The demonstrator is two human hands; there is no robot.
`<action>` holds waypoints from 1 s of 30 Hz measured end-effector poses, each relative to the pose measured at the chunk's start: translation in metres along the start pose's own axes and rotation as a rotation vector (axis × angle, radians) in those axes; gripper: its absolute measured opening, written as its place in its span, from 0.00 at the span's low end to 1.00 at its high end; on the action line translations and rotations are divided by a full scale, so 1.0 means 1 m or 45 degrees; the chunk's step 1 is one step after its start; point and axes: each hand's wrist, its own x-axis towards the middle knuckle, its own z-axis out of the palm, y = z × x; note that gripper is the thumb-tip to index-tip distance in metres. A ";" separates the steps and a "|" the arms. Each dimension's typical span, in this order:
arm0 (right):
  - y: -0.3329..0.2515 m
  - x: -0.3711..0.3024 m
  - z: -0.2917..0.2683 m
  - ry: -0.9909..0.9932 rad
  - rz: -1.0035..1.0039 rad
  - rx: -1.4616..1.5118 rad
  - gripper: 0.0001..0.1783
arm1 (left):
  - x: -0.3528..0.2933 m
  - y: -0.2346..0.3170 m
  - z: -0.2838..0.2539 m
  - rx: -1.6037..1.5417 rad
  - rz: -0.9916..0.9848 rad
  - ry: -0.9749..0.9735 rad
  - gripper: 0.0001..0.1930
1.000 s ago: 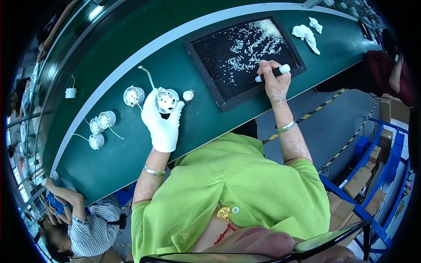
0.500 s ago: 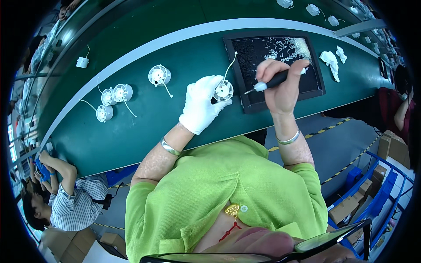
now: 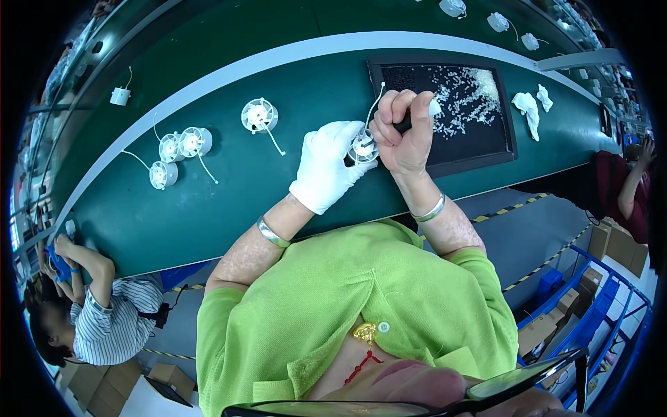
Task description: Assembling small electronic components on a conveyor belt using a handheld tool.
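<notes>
My left hand [image 3: 325, 165], in a white glove, grips a small white fan [image 3: 363, 147] by its rim above the table. A white cable [image 3: 376, 104] with a small plug rises from the fan. My bare right hand [image 3: 405, 132] is closed round a black-handled tool [image 3: 403, 124] right beside the fan. The tool's white end [image 3: 435, 108] shows past my fingers; its metal tip is hidden, so whether it touches the fan I cannot tell. Behind that hand lies a black tray [image 3: 511, 132] with loose white bits [image 3: 455, 115].
Left on the green table [image 3: 229, 208] stand a single fan [image 3: 259, 115] and a cluster of fans [image 3: 182, 146] with cables. White cloths [image 3: 528, 115] lie right of the tray. Beyond a pale rail [image 3: 313, 45] are more fans. People sit at both sides; a blue cart [image 3: 590, 326] holds boxes.
My right hand has moved left with the tool, from over the tray to the fan, and its fingers have curled in. The left hand keeps the fan, slightly shifted.
</notes>
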 end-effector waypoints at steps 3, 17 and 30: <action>0.002 0.000 -0.001 -0.013 0.009 -0.033 0.27 | 0.001 0.003 -0.001 -0.003 0.003 0.004 0.28; 0.005 0.001 -0.003 -0.121 0.001 -0.134 0.27 | 0.002 0.002 -0.004 0.046 -0.020 -0.049 0.28; 0.000 -0.010 0.016 -0.271 -0.300 -1.129 0.18 | 0.003 0.004 -0.001 -0.019 0.009 -0.013 0.22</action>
